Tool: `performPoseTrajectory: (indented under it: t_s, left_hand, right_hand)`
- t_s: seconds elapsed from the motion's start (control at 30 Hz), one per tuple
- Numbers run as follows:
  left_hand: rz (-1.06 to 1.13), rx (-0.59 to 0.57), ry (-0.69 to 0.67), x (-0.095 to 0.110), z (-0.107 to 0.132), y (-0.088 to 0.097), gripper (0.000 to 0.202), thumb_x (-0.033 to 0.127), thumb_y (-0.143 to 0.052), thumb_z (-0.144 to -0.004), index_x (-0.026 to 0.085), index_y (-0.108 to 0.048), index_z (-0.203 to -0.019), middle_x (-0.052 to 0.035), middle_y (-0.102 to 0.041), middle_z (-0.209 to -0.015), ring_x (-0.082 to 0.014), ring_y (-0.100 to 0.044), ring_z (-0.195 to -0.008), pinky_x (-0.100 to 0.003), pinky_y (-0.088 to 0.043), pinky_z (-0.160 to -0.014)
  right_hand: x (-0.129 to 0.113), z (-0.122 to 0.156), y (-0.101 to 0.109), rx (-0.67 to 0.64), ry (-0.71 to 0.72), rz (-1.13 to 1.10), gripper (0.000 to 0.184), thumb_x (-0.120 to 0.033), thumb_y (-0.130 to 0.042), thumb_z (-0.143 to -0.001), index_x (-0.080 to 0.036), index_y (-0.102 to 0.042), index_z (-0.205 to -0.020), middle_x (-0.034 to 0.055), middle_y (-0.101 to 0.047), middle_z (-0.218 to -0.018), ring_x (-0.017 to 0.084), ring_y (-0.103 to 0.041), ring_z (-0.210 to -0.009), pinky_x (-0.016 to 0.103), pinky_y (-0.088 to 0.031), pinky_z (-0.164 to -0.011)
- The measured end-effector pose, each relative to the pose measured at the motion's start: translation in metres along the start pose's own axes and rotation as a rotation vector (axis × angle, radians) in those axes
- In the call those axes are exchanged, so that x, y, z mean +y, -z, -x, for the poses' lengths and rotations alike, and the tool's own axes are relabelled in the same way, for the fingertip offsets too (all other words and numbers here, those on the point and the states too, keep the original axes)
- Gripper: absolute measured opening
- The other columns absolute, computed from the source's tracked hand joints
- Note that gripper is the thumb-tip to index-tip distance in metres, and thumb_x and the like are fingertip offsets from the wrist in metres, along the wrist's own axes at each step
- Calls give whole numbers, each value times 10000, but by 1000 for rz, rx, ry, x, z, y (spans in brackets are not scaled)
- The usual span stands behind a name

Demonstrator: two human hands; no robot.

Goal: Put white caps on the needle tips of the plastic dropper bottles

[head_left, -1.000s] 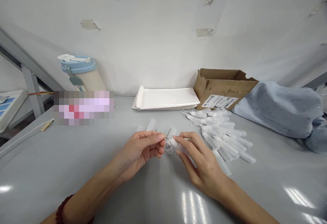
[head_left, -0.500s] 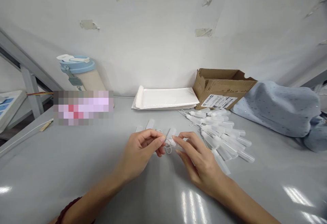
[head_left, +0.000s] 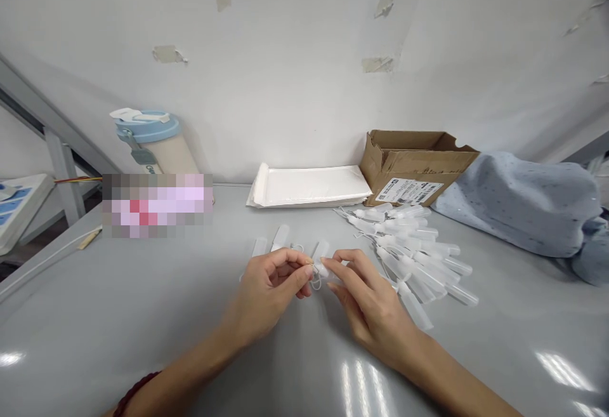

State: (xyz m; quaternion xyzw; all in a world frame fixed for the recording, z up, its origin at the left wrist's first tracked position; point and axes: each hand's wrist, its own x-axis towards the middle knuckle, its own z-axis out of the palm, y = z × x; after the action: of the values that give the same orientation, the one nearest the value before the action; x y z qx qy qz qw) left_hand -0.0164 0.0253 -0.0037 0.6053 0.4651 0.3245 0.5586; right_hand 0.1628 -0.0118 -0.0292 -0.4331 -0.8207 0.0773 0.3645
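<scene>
My left hand (head_left: pixel 280 287) is closed in a pinch, thumb against forefinger, on a tiny thin metal wire piece. Beside those fingertips hangs a loop of white cord (head_left: pixel 316 284). My right hand (head_left: pixel 368 293) is curled around the cord's other side, its forefinger and thumb at a small translucent white plastic tube that they mostly hide. Just beyond the fingertips a similar tube (head_left: pixel 321 250) lies on the table. Two more tubes, one of them the pale tube (head_left: pixel 280 237), lie behind my left hand.
Right of my right hand is a pile of corded translucent tubes (head_left: pixel 419 252). Along the wall stand a white padded packet (head_left: pixel 311 185), an open cardboard box (head_left: pixel 419 163) and blue speckled cloth (head_left: pixel 518 207). A blue-lidded bottle (head_left: pixel 162 144) and a blurred-out patch are at left.
Both hands stay nearly in place. The left fingertips have shifted slightly against the cord, and a glint of metal now shows between them. The whole view has moved a little.
</scene>
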Motion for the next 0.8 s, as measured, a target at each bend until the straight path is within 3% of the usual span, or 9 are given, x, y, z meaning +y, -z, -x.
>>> performPoseTrajectory:
  t_s: [0.27,0.47,0.8]
  left_hand:
    - [-8,81,-39,3,0,3,183,332,-590,-807,183,-646,-897,16,-566,-666,-115,-526,-633,-219,-448,-623]
    - [-106,42,-36,-1,-2,4,226,380,-533,-849,189,-630,-776,23,-516,-629,-120,-499,-635,-217,-389,-590]
    - [-131,18,-14,-3,0,0,262,389,-510,-851,186,-610,-720,20,-536,-621,-133,-523,-642,-223,-404,-631]
  right_hand:
    - [2,-3,5,46,12,29,384,-3,-396,-863,-145,-447,-1217,129,-480,-1030,167,-600,-796,286,-548,-614]
    - [2,-1,0,4,26,10,433,14,-385,-853,-146,-424,-1253,139,-478,-1045,169,-598,-808,292,-549,-632]
    - [2,4,-3,-24,37,31,489,38,-347,-812,-130,-416,-1266,160,-488,-1059,189,-590,-824,307,-545,-637]
